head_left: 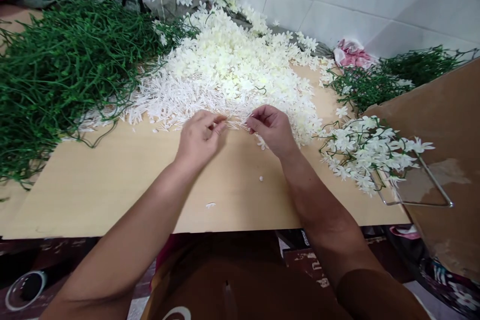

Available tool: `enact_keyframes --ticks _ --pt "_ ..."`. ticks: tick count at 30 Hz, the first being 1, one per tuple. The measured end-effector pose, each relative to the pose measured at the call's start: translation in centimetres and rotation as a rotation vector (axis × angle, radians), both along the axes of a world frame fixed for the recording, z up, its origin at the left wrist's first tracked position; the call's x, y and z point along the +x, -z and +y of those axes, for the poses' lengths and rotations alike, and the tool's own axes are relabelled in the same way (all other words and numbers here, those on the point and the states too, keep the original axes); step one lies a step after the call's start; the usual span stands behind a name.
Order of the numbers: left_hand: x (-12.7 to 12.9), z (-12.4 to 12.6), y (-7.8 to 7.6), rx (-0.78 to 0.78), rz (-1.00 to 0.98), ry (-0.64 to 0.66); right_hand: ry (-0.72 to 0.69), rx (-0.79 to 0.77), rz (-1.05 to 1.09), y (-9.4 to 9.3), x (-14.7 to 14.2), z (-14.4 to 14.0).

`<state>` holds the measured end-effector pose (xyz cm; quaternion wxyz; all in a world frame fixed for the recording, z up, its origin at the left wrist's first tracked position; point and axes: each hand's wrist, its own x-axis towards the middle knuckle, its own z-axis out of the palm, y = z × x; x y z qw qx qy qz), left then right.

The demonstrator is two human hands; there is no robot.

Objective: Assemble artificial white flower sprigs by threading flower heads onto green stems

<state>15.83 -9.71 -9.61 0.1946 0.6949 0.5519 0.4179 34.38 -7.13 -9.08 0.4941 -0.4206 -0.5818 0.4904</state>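
A pale wooden table [112, 185] carries a wide heap of green stems [63, 70] at the left, a big pile of white flowers [232, 65] in the middle, and a smaller bunch of finished sprigs [367, 150] at the right beside a cardboard box [442, 125]. At the pile's near edge, the left hand [200, 137] and right hand [272, 127] meet. Each grip is pinched on the end of a thin white flower stalk [236, 122] held between them just above the table.
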Motion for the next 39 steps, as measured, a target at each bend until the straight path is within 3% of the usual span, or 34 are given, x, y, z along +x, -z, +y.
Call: enact_keyframes --ticks 2,5,12,15,19,23,26,33,39 --pt "0.9 -0.2 0.3 -0.088 -0.135 0.082 -0.054 0.024 -0.006 0.2 -0.9 -0.5" --pt "1.5 -0.2 0.6 -0.206 -0.272 0.107 -0.103 0.032 -0.007 0.5 -1.7 -0.9" --pt "1.4 0.0 0.5 -0.310 -0.360 0.213 -0.190 -0.030 -0.064 0.4 -0.8 -0.5" --pt "1.4 0.0 0.7 -0.294 -0.320 0.215 -0.058 -0.010 -0.107 0.2 0.3 0.4" --pt "1.6 -0.1 1.0 -0.207 -0.105 0.214 0.304 0.043 -0.280 0.0 1.5 2.3" --pt "1.6 -0.3 1.0 -0.152 0.080 0.248 0.386 0.020 -0.581 -0.2 1.4 3.7" --pt "1.4 -0.3 0.8 -0.143 0.124 0.248 0.429 0.064 -0.672 0.0 1.0 4.3" --pt "1.0 0.0 0.6 -0.148 0.054 0.203 0.404 0.059 -0.271 1.0 1.8 4.8" --pt "1.4 0.2 0.4 -0.278 -0.305 0.131 0.194 0.004 -0.064 -0.2 1.4 2.3"
